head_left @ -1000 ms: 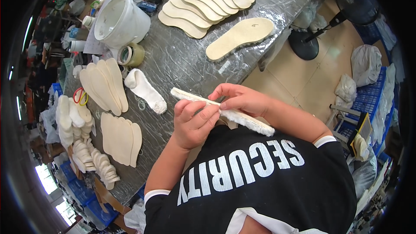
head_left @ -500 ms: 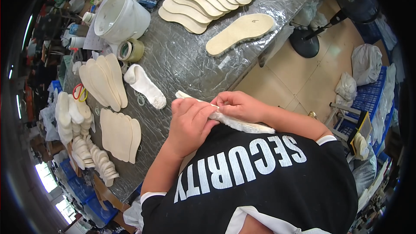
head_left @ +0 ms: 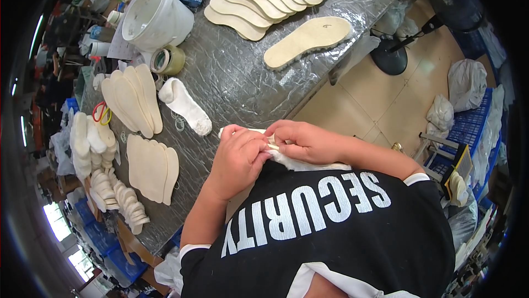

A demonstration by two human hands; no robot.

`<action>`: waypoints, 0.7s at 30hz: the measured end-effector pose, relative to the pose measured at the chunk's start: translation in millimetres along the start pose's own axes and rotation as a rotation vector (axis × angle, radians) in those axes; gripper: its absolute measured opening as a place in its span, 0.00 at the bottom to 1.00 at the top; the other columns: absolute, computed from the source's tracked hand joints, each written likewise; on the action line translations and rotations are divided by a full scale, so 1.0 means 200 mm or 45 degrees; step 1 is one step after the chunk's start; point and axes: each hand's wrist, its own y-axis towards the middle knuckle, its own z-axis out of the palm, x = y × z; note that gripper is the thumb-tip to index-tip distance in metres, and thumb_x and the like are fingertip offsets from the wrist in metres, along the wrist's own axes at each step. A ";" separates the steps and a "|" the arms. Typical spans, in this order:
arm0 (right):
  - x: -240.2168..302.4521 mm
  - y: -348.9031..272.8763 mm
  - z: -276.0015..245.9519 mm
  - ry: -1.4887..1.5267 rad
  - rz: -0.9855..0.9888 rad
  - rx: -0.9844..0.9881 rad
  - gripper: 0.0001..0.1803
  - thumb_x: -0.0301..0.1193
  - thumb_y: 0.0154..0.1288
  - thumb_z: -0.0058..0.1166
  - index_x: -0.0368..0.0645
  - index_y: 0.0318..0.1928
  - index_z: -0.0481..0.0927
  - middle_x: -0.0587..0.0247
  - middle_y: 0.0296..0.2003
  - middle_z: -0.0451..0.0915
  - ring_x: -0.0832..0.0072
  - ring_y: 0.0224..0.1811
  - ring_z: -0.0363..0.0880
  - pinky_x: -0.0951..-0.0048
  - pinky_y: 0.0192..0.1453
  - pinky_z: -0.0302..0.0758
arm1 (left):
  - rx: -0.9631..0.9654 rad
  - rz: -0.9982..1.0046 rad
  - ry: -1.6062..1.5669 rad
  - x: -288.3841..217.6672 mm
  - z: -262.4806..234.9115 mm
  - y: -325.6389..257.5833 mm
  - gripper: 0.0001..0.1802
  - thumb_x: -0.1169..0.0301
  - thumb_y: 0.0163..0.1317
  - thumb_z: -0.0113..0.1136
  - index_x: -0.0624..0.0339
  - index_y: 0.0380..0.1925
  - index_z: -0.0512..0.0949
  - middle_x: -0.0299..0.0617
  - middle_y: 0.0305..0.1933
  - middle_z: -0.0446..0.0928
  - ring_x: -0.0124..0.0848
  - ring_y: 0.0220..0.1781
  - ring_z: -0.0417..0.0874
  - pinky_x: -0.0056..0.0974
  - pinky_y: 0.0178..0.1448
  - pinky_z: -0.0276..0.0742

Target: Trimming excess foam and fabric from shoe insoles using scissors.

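Close to my body, both hands grip a cream insole with white fleece (head_left: 292, 161) along its lower side. My left hand (head_left: 239, 152) is curled round its left part, fingers over the top. The fingers of my right hand (head_left: 303, 139) are bent and pressed on its upper edge, close by the left fingertips. Part of the insole is hidden behind my fingers. Beyond my hands, on the table, lie a rolled white fleece piece (head_left: 186, 106) and a single insole with a fluffy edge (head_left: 308, 41).
Fanned cream insoles (head_left: 264, 0) cover the table's far part; more insole stacks (head_left: 132, 102) (head_left: 153, 168) lie left. A white bucket (head_left: 157, 19), a tape roll (head_left: 168, 60) and red-yellow scissors (head_left: 102, 113) are there too. A fan (head_left: 391, 55) stands right of the table.
My right fingers have shifted slightly along the insole's upper edge and curled more. The insole has tilted a little, its far left end now lower and more covered by my left hand.
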 end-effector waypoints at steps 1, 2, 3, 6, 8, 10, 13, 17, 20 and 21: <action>0.05 0.00 -0.02 0.040 0.090 0.091 0.10 0.32 0.63 0.52 0.36 0.33 0.73 0.52 0.46 0.74 0.61 0.46 0.75 0.65 0.50 0.71 | -0.002 0.021 0.015 0.00 0.00 0.00 0.11 0.76 0.44 0.66 0.58 0.28 0.74 0.36 0.35 0.78 0.36 0.38 0.78 0.46 0.52 0.66; 0.09 0.00 -0.04 0.080 0.179 0.182 0.11 0.32 0.61 0.55 0.36 0.32 0.72 0.51 0.47 0.74 0.59 0.47 0.75 0.64 0.50 0.71 | -0.004 0.041 0.029 -0.01 -0.01 0.00 0.12 0.77 0.44 0.66 0.58 0.28 0.74 0.36 0.35 0.78 0.35 0.36 0.78 0.47 0.51 0.67; 0.10 0.00 -0.04 0.081 0.180 0.185 0.11 0.32 0.61 0.55 0.36 0.32 0.72 0.51 0.47 0.74 0.59 0.47 0.75 0.64 0.50 0.71 | -0.004 0.038 0.028 -0.01 -0.01 0.00 0.12 0.77 0.44 0.66 0.58 0.28 0.74 0.36 0.35 0.78 0.35 0.36 0.78 0.47 0.51 0.67; 0.13 0.00 -0.06 -0.103 0.126 0.180 0.12 0.31 0.55 0.59 0.37 0.30 0.71 0.50 0.48 0.73 0.56 0.47 0.75 0.62 0.51 0.72 | -0.006 0.071 0.034 -0.03 -0.01 0.00 0.11 0.77 0.43 0.67 0.57 0.27 0.74 0.35 0.34 0.79 0.34 0.34 0.78 0.47 0.50 0.66; 0.15 0.00 -0.07 -0.126 0.159 0.188 0.12 0.28 0.49 0.61 0.39 0.28 0.71 0.48 0.51 0.73 0.53 0.50 0.75 0.61 0.53 0.72 | -0.042 0.094 -0.007 -0.03 -0.02 -0.01 0.12 0.78 0.42 0.66 0.57 0.27 0.75 0.35 0.33 0.79 0.34 0.33 0.78 0.47 0.48 0.66; 0.16 -0.01 -0.07 -0.169 0.122 0.172 0.12 0.27 0.49 0.61 0.38 0.28 0.71 0.47 0.53 0.72 0.52 0.52 0.74 0.61 0.54 0.72 | -0.054 0.094 0.006 -0.04 -0.01 -0.01 0.12 0.78 0.41 0.66 0.57 0.26 0.75 0.35 0.33 0.79 0.34 0.33 0.78 0.47 0.47 0.66; 0.19 -0.01 -0.07 -0.205 0.078 0.161 0.11 0.26 0.48 0.61 0.38 0.28 0.71 0.45 0.55 0.71 0.50 0.55 0.72 0.60 0.56 0.71 | -0.091 0.095 0.020 -0.05 0.00 -0.02 0.11 0.79 0.40 0.66 0.58 0.25 0.75 0.36 0.32 0.78 0.34 0.31 0.78 0.46 0.46 0.66; 0.19 -0.01 -0.06 -0.368 -0.030 0.136 0.12 0.23 0.48 0.61 0.38 0.27 0.69 0.44 0.58 0.67 0.49 0.56 0.71 0.58 0.59 0.71 | -0.144 0.139 0.035 -0.07 -0.01 -0.01 0.11 0.79 0.39 0.65 0.58 0.24 0.75 0.37 0.31 0.78 0.35 0.30 0.77 0.46 0.45 0.67; 0.20 0.00 -0.05 -0.414 0.015 0.148 0.11 0.23 0.47 0.61 0.38 0.26 0.70 0.43 0.59 0.66 0.46 0.61 0.67 0.55 0.64 0.67 | -0.110 0.136 0.060 -0.08 -0.01 -0.01 0.10 0.79 0.40 0.65 0.59 0.25 0.77 0.36 0.33 0.78 0.33 0.32 0.78 0.45 0.49 0.67; 0.19 0.00 -0.05 -0.413 0.015 0.148 0.11 0.23 0.47 0.61 0.38 0.26 0.70 0.43 0.59 0.66 0.46 0.61 0.67 0.55 0.64 0.67 | -0.110 0.135 0.061 -0.07 -0.01 -0.01 0.10 0.79 0.40 0.65 0.59 0.25 0.77 0.36 0.33 0.78 0.33 0.32 0.78 0.45 0.49 0.67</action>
